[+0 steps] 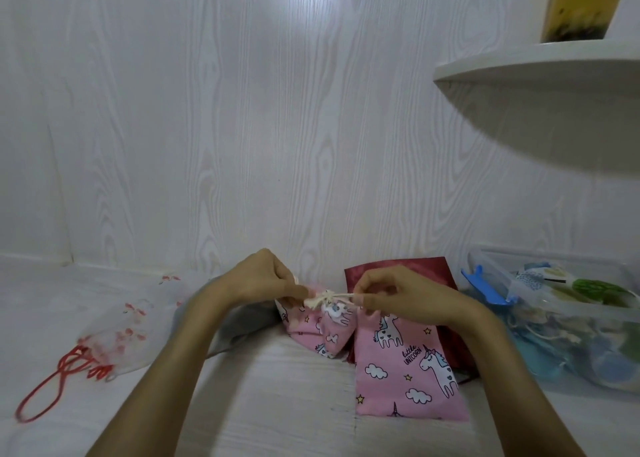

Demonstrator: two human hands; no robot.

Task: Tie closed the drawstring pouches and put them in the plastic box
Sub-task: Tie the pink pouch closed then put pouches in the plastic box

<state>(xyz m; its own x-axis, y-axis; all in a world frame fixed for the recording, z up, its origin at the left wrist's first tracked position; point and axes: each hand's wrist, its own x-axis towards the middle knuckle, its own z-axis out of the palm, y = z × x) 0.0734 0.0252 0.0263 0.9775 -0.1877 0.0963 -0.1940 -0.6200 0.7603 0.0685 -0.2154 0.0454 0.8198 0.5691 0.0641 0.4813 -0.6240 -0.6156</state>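
Pouch (329,321) cord (332,297) (cream) between grips

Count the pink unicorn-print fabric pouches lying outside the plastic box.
2. One small pink unicorn-print pouch is between both hands, its cream cord being tied. A larger one lies flat to its right, over a dark red pouch. Others may be hidden underneath.

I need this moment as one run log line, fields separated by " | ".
step: tying cord | left hand: pinches cord | right hand: pinches cord | pink unicorn pouch: on table, neck gathered | plastic box: right, holds pouches
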